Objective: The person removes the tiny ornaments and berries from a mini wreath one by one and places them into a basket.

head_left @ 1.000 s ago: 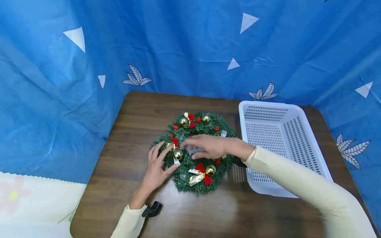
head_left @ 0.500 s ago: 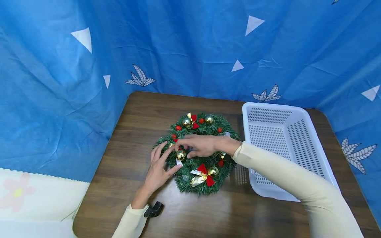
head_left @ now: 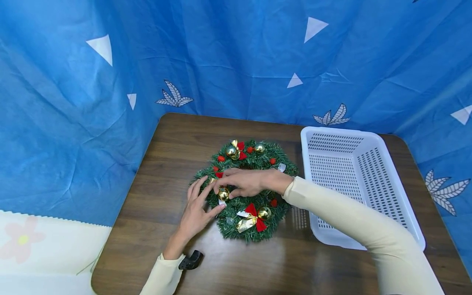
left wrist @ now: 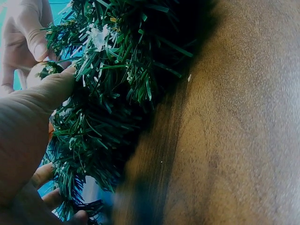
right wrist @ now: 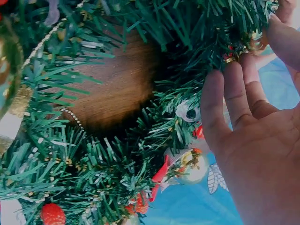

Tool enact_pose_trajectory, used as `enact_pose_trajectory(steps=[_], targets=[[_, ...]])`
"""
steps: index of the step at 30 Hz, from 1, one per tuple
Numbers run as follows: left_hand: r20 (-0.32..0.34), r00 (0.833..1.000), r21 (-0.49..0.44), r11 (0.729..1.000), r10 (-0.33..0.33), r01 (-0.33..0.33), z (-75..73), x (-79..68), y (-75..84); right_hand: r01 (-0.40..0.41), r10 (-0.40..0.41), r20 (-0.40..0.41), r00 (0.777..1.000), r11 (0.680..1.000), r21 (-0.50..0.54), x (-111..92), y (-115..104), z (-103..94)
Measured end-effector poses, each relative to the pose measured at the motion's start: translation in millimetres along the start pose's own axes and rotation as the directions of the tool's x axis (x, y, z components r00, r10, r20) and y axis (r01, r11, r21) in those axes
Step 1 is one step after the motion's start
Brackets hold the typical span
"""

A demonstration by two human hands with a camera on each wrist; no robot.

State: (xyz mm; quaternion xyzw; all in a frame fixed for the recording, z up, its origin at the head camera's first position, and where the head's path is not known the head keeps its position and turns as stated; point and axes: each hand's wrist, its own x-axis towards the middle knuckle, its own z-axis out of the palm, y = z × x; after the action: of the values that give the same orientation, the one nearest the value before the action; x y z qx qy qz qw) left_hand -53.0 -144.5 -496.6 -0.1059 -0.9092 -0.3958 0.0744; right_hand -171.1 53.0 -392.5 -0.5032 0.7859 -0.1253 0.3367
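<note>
A green Christmas wreath [head_left: 236, 228] with gold balls, red berries and red-and-gold bows [head_left: 252, 218] lies on the wooden table. My left hand [head_left: 193, 217] holds its left side, thumb and fingers spread over the greenery; the left wrist view shows the thumb [left wrist: 56, 89] pressed in beside a gold ball. Reaching across from the right, my right hand [head_left: 246, 182] pinches the gold ball [head_left: 223, 194] on the wreath's left side between thumb and fingers. Its other fingers [right wrist: 215, 93] rest against the needles in the right wrist view. The bow beside that ball is partly hidden.
A white perforated plastic basket [head_left: 400, 192] stands right of the wreath, under the right forearm. Blue curtains [head_left: 236, 53] with white triangles and leaves hang behind the table [head_left: 184, 127]. A black wrist strap [head_left: 191, 260] is on the left wrist.
My right hand has moved left from over the wreath's centre to the gold ball and closed its fingertips on it. The left hand has stayed in place on the wreath.
</note>
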Motion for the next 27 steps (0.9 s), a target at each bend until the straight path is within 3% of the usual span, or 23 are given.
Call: enact_pose_trajectory(steps=[7,12,18,27], targets=[[-0.004,1.0,0.001,1.0,0.008,-0.008,0.5,-0.6,-0.2,0.017,-0.025,-0.048,0.999,0.987,-0.162,2.5,-3.4,6.1],[0.005,1.0,0.009,1.0,-0.003,0.003,0.2,-0.5,-0.6,0.04,-0.062,-0.102,0.993,0.978,-0.205,0.7,-2.6,7.0],[0.01,1.0,0.016,1.0,-0.012,0.011,0.2,0.0,0.0,0.069,-0.092,-0.171,0.981,0.988,-0.137,-12.7,-0.8,2.3],[0.002,1.0,0.001,1.0,-0.001,0.001,0.5,1.3,0.9,0.111,-0.103,-0.289,0.952,0.994,0.012,-54.1,11.1,-7.6]])
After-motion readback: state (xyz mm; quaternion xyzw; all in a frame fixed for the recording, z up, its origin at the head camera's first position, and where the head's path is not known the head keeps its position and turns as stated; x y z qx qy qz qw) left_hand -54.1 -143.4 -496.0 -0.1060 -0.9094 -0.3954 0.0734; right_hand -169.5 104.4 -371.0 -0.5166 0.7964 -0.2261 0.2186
